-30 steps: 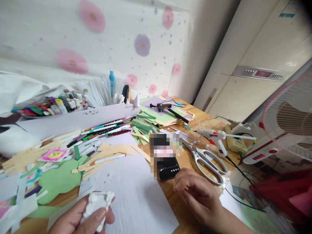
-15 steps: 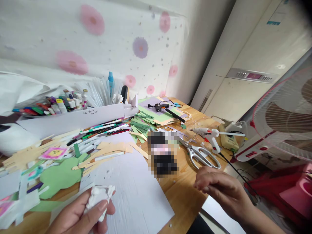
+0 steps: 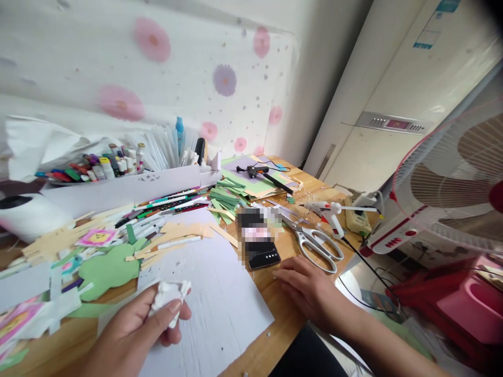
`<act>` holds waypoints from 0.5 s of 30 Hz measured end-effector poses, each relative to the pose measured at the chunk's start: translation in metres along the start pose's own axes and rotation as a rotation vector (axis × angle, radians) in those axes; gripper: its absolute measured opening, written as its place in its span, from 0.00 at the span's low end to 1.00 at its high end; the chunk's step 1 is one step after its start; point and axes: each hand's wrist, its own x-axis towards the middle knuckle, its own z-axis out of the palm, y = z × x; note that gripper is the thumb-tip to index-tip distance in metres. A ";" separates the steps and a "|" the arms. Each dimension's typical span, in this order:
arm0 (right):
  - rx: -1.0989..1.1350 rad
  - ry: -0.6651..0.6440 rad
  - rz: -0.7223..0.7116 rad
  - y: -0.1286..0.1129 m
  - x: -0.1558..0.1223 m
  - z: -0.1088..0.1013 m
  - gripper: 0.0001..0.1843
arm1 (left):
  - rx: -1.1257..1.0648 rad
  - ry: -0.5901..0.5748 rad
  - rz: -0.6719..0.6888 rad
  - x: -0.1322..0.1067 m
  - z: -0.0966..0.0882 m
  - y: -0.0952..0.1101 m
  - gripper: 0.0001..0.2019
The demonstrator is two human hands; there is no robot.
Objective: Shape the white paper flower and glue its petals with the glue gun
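Observation:
My left hand (image 3: 135,324) is closed on a crumpled white wad (image 3: 167,296), pinched between thumb and fingers above a large white sheet of paper (image 3: 220,319). The wad looks like tissue, though its material is not certain. On the wooden table (image 3: 257,343), my right hand (image 3: 306,288) lies palm down with its fingers stretched out and no object visible in it. Just beyond those fingertips is a phone (image 3: 264,257), its screen partly blurred out. Silver-handled scissors (image 3: 320,248) lie to the right of the phone.
A white glue gun (image 3: 330,214) with a glue stick and cable lies near the right edge, beside a fan (image 3: 451,183). A black glue gun (image 3: 259,172) is on coloured paper at the back. Green cut paper (image 3: 112,269), pens and a marker box (image 3: 129,188) fill the left.
My right hand has moved left and come down onto the table near the phone. My left hand keeps the white wad, and the camera view has shifted slightly.

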 end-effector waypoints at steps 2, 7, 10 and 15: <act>-0.045 -0.039 0.000 -0.006 0.003 0.003 0.13 | 0.009 0.001 0.007 -0.003 0.002 0.005 0.21; -0.079 -0.139 -0.057 -0.013 -0.008 -0.003 0.13 | 0.027 0.035 0.076 -0.012 0.010 0.015 0.17; -0.086 -0.150 -0.095 -0.008 -0.032 -0.011 0.12 | 0.041 0.027 0.101 -0.013 0.010 0.014 0.16; -0.243 -0.049 -0.093 0.029 -0.115 -0.001 0.13 | 0.001 0.009 0.106 -0.013 0.009 0.014 0.16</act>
